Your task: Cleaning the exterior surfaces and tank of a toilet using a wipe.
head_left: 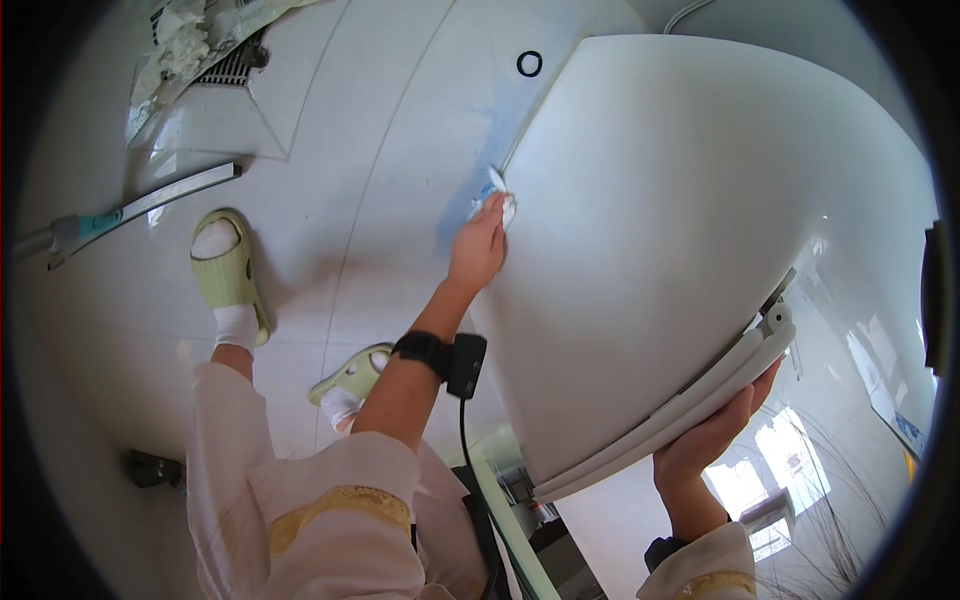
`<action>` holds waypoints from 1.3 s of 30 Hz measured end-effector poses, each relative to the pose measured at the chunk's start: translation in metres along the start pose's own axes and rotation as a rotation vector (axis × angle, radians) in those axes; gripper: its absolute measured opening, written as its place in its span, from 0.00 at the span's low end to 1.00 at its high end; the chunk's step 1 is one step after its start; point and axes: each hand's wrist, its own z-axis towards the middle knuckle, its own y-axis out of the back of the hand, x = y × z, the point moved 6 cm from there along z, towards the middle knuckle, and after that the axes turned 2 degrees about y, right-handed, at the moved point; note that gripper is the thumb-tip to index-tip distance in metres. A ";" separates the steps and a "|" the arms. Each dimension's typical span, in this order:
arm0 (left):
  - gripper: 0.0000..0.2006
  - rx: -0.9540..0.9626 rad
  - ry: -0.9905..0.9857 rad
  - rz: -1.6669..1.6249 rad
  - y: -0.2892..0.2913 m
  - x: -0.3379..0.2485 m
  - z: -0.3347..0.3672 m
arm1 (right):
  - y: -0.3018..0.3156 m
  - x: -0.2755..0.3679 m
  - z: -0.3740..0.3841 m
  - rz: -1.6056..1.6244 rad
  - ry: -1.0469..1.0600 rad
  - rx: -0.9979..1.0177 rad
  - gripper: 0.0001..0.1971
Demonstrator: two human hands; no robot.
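Note:
A white toilet fills the middle and right, its base meeting pale floor tiles. Along that base, my left hand presses a crumpled white wipe to the seam, fingers closed over it. Bluish liquid is smeared on the tiles beside the wipe. Against the outer face of the closed toilet lid rests my right hand, its fingers stretched along the lid and partly hidden. A black device is strapped to my left wrist, with a cable running down from it.
A black ring lies on the floor near the toilet's back. Upper left, crumpled plastic and paper partly cover a floor drain grate. A squeegee lies at the left, near my green slipper. A green-edged shelf stands low beside the toilet.

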 end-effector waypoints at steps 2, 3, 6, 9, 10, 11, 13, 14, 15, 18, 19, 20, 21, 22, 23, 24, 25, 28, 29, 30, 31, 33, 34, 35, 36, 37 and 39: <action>0.19 0.014 0.004 -0.014 0.000 0.001 0.012 | 0.004 -0.005 0.003 -0.040 0.032 -0.006 0.35; 0.19 0.028 0.009 -0.024 -0.001 0.002 0.014 | 0.006 -0.007 0.004 -0.079 0.062 -0.011 0.34; 0.19 0.076 0.045 -0.022 -0.004 0.001 -0.010 | 0.009 -0.009 0.003 -0.103 0.080 -0.021 0.34; 0.19 0.013 -0.036 -0.007 0.003 -0.005 -0.007 | 0.008 -0.009 0.003 -0.088 0.056 -0.034 0.34; 0.19 0.013 -0.037 -0.002 0.004 -0.005 -0.001 | 0.007 -0.009 0.002 -0.084 0.054 -0.033 0.34; 0.19 0.030 -0.008 -0.011 0.001 -0.002 0.008 | 0.007 -0.009 0.002 -0.069 0.051 -0.029 0.34; 0.19 0.048 0.023 -0.015 0.001 0.000 0.008 | 0.007 -0.011 0.000 -0.053 0.044 -0.024 0.34; 0.19 0.010 -0.008 -0.005 -0.001 0.000 -0.001 | 0.009 -0.009 0.000 -0.068 0.063 -0.017 0.34; 0.19 -0.031 -0.041 0.009 -0.002 -0.002 -0.003 | 0.008 -0.007 0.002 -0.078 0.084 -0.010 0.33; 0.19 -0.010 -0.081 -0.027 -0.002 -0.005 -0.005 | 0.008 -0.009 0.001 -0.017 0.104 0.007 0.32; 0.19 -0.009 -0.082 -0.020 -0.004 -0.005 0.003 | 0.009 -0.010 0.001 -0.002 0.088 0.006 0.32; 0.19 -0.010 -0.054 -0.006 -0.009 -0.011 0.020 | 0.008 -0.012 0.000 0.001 0.077 0.004 0.32; 0.19 -0.013 -0.028 0.009 -0.010 -0.016 0.039 | 0.009 -0.012 0.000 0.002 0.068 0.003 0.32; 0.19 -0.018 -0.030 0.010 -0.005 -0.022 0.061 | 0.008 -0.008 0.000 0.010 0.060 0.007 0.31; 0.19 -0.008 -0.035 0.012 -0.007 -0.023 0.080 | 0.009 -0.008 -0.001 0.015 0.049 0.005 0.31; 0.20 0.002 -0.038 0.014 -0.007 -0.024 0.088 | 0.008 -0.007 -0.003 0.022 0.038 0.004 0.31; 0.20 0.004 -0.035 0.013 -0.008 -0.020 0.083 | 0.008 -0.008 -0.003 0.022 0.033 0.008 0.31; 0.20 -0.041 -0.144 0.019 -0.014 -0.018 0.057 | 0.013 -0.012 -0.001 0.015 0.017 -0.013 0.31; 0.19 -0.048 -0.144 -0.027 -0.012 -0.019 0.042 | 0.012 -0.013 -0.001 0.018 0.010 -0.017 0.31; 0.19 -0.054 -0.145 -0.076 -0.012 -0.019 0.035 | 0.011 -0.015 -0.001 0.023 0.003 -0.018 0.31; 0.19 -0.053 -0.146 -0.077 -0.014 -0.017 0.038 | 0.012 -0.014 -0.001 0.023 0.004 -0.019 0.31; 0.19 -0.046 -0.161 -0.007 -0.007 -0.028 0.057 | 0.012 -0.011 -0.002 -0.022 0.003 0.003 0.31; 0.19 -0.047 -0.161 -0.003 -0.005 -0.031 0.068 | 0.012 -0.012 -0.002 -0.019 0.003 0.006 0.31; 0.19 -0.040 -0.127 -0.012 -0.006 -0.029 0.079 | 0.014 -0.013 -0.002 -0.009 0.015 0.010 0.31; 0.19 -0.033 -0.094 -0.019 -0.005 -0.027 0.085 | 0.013 -0.011 -0.003 0.002 0.027 0.015 0.31; 0.19 -0.031 -0.093 -0.014 -0.002 -0.028 0.080 | 0.009 -0.006 -0.004 0.005 0.022 0.016 0.31; 0.20 -0.016 -0.090 0.042 -0.007 -0.023 0.062 | -0.002 0.004 -0.003 -0.008 -0.045 -0.053 0.37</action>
